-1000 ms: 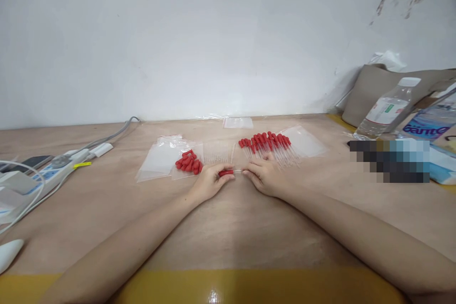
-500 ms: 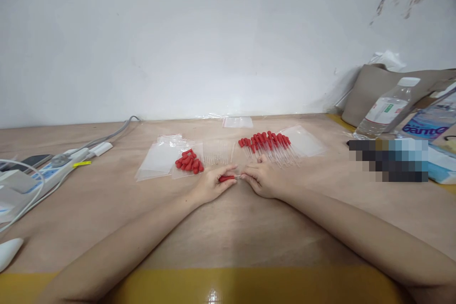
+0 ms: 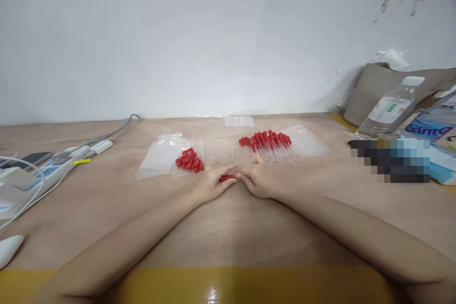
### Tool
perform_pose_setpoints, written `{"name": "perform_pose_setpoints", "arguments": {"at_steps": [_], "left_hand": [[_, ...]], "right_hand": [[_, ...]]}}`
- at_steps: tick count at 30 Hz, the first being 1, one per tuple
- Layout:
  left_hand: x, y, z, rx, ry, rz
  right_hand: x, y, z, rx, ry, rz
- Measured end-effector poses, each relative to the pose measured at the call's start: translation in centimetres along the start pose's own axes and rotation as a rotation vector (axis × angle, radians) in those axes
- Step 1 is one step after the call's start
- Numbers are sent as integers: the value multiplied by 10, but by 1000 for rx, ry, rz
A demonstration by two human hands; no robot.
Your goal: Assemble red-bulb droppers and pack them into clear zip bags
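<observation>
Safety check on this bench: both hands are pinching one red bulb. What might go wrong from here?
The red bulb, pinched between the left hand and right hand, might slip and roll away.
The loose clear tubes just beyond the knuckles could be knocked or scattered if a hand shifts forward.
The pile of red-topped droppers behind the right hand sits close enough to be nudged apart.

Matt plywood table [image 3: 228, 228] with glossy yellow tape edge [image 3: 213, 287]; beside it, clear glossy plastic bags [image 3: 160, 159], matt red rubber bulbs [image 3: 188, 161].
</observation>
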State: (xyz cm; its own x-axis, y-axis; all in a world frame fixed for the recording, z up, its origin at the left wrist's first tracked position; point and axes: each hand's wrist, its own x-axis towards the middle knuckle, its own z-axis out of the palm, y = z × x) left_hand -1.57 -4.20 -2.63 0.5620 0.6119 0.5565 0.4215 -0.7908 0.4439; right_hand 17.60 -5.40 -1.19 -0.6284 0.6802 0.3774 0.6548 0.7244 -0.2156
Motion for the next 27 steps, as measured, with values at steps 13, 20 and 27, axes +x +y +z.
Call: {"name": "perform_pose_setpoints", "arguments": {"at_steps": [13,20,27], "left_hand": [[2,10,-14,-111,-66,-212],[0,1,-7,-255,-38,-273],[0,2,-9,-326,-88,-316]], "right_hand": [[-10,13,-11,83,45,43],[-9,8,-5,43,171,-35],[-8,6,-4,17,133,-51]]}}
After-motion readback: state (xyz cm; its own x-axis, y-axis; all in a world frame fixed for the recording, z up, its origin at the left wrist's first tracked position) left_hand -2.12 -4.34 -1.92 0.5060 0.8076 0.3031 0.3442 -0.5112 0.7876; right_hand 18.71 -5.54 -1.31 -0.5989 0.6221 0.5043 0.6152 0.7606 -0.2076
